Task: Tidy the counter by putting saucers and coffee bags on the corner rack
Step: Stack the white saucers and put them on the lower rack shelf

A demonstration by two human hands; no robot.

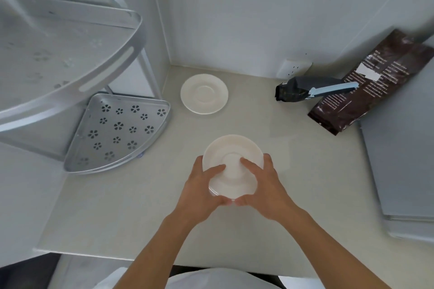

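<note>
Left hand and right hand are both gripping a white saucer, tilted, above the tabletop at centre. A second saucer is lying flat at 12 o'clock. Corner rack is standing at 10 o'clock, shelves bare. Two coffee bags, a small dark one and a large brown one, are resting at 2 o'clock.

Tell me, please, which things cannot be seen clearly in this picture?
- Head view: held saucer, near rim covered by left hand and right hand; one saucer or a stack, unclear.
- Brown coffee bag: print too small to read.
- Upper rack shelf: blurred, cut by the left edge.
- Grey slab: cut by the right edge.
</note>
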